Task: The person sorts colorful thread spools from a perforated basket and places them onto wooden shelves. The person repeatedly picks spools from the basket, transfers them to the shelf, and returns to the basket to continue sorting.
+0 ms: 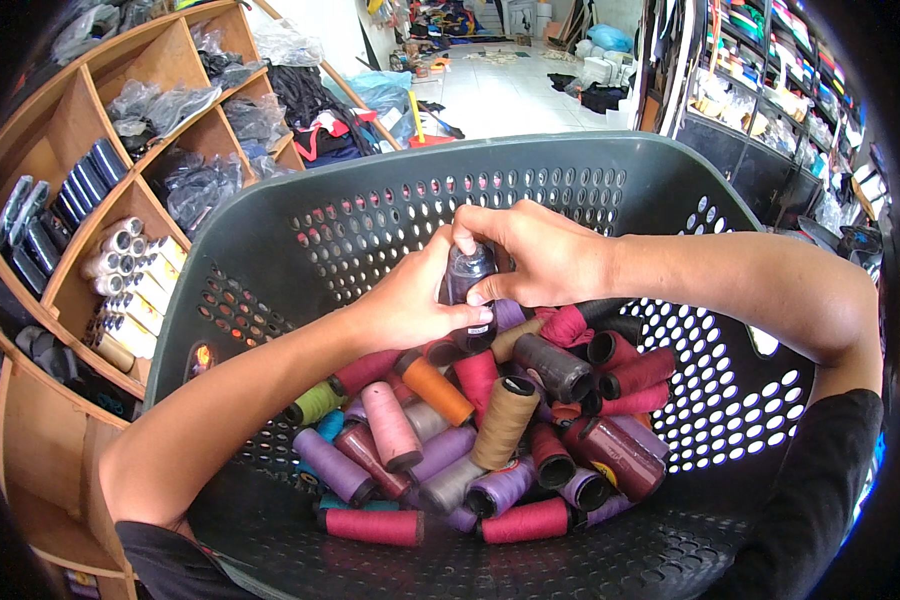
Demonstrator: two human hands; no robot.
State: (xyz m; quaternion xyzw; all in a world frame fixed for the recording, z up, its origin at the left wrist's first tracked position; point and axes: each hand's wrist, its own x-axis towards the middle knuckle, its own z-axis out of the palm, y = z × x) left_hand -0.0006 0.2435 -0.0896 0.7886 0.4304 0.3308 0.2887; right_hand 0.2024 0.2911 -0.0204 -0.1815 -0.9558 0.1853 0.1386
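Both my hands are closed around one dark thread spool [472, 268], which looks wrapped in clear plastic and stands nearly upright above the basket's pile. My left hand [415, 292] grips its left side, thumb across the lower front near a small white label. From the right, my right hand [550, 255] holds the upper part, fingers at the top. Below lie several thread cones, among them an orange one [436, 388], a tan one [504, 424], a pink one [391, 425] and a large maroon one [615, 455].
The dark green perforated laundry basket [450, 158] surrounds the spools. At left stands a wooden cubby shelf [65, 100] with wrapped spools and plastic bags. A dark rack [735, 145] of colourful goods is at right. Bags and cloth lie on the white tiled floor [500, 95] beyond.
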